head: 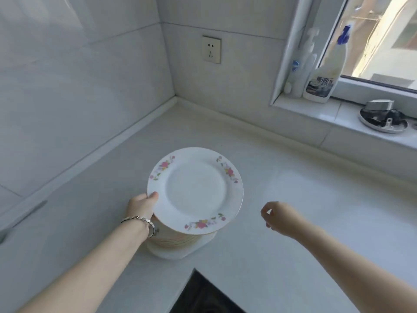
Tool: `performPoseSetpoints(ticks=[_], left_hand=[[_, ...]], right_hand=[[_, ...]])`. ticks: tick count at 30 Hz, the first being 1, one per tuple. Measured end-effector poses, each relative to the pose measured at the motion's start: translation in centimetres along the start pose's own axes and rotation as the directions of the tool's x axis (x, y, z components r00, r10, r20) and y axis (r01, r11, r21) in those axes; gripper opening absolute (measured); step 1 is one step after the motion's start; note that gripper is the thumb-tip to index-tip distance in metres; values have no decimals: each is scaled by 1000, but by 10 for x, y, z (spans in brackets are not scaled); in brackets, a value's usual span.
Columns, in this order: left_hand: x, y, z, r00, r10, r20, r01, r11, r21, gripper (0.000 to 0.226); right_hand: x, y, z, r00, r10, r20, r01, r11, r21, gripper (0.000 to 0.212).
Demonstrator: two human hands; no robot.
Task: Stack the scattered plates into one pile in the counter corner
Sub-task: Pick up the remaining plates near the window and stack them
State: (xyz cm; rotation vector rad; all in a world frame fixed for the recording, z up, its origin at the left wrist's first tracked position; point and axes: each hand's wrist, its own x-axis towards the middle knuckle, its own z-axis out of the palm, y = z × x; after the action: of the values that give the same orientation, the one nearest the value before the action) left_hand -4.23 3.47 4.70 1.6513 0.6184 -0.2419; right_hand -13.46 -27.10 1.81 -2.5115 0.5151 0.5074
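A white plate with pink flower prints on its rim (195, 190) tops a pile of plates (178, 241) on the white counter. My left hand (141, 205), with a bracelet on the wrist, grips the top plate's left rim, thumb on top. The plate sits slightly tilted over the pile. My right hand (278, 216) hovers to the right of the pile, apart from it, fingers loosely curled and holding nothing. The counter corner (178, 102) lies farther back, with bare counter between it and the pile.
A wall socket (211, 49) is above the corner. On the window sill at the right stand a spray bottle (325, 73), a pump bottle (303, 64) and a round metal part (383, 119). A dark opening (203, 297) cuts into the counter's front edge.
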Motion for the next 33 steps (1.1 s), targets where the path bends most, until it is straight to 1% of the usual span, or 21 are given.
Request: performPoseSetpoints(ticks=[3,6,8,11,15,16,17,19,21,22,23,25,27,29,31,32,33], left_hand=[[8,-2,-13,998,-55,-29,54,998,-25,15],[15,-5,-20,991,-115,-66,110,991,-82,28],[22,-7,-24,987,-142,-70,134,985,-111,30],[32,-11,-30,988,-142,-62,137,987,-88,28],[39,-8,-33,988,-135,-75,143,982,122,18],[38,-7,-33,989,-119,-89,135,972,190,15],[36,-4,-33,992,-88,-94,112,948,298,14],[32,-1,-34,996,-21,-89,64,853,518,20],[32,1,-35,994,48,-96,29,740,672,28],[32,1,-35,992,80,-94,14,688,726,27],[34,2,-35,989,106,-98,9,632,775,33],[34,4,-34,988,132,-82,1,524,852,47],[32,6,-33,986,157,-61,-14,438,899,49],[28,8,-31,985,163,-52,-16,393,919,49],[25,7,-28,986,156,-67,0,394,919,52],[24,4,-26,987,139,-85,17,430,903,54],[22,1,-25,988,112,-106,35,502,864,57]], right_hand=[[7,-9,2,1000,3,16,-3,1000,-24,19],[14,-14,0,999,3,32,-1,999,-45,18],[18,-19,-1,999,4,35,-3,999,-49,19],[25,-22,-2,999,9,42,-7,999,-51,22],[28,-24,-2,998,10,69,-5,997,-72,24],[29,-25,-2,997,8,72,-3,997,-75,25],[29,-26,-2,997,6,76,0,997,-80,25],[30,-28,-1,996,-8,88,16,996,-92,25],[30,-30,1,995,-24,96,34,994,-100,22],[29,-30,2,995,-30,99,40,994,-102,20],[29,-30,3,994,-34,101,45,994,-104,19],[27,-28,5,994,-35,107,47,993,-106,18],[26,-27,9,993,-35,110,47,993,-106,18],[24,-27,11,993,-37,116,49,993,-109,19],[22,-27,14,992,-39,123,53,992,-115,21],[21,-27,15,991,-38,126,53,992,-118,22],[20,-27,15,991,-38,128,53,991,-120,22]])
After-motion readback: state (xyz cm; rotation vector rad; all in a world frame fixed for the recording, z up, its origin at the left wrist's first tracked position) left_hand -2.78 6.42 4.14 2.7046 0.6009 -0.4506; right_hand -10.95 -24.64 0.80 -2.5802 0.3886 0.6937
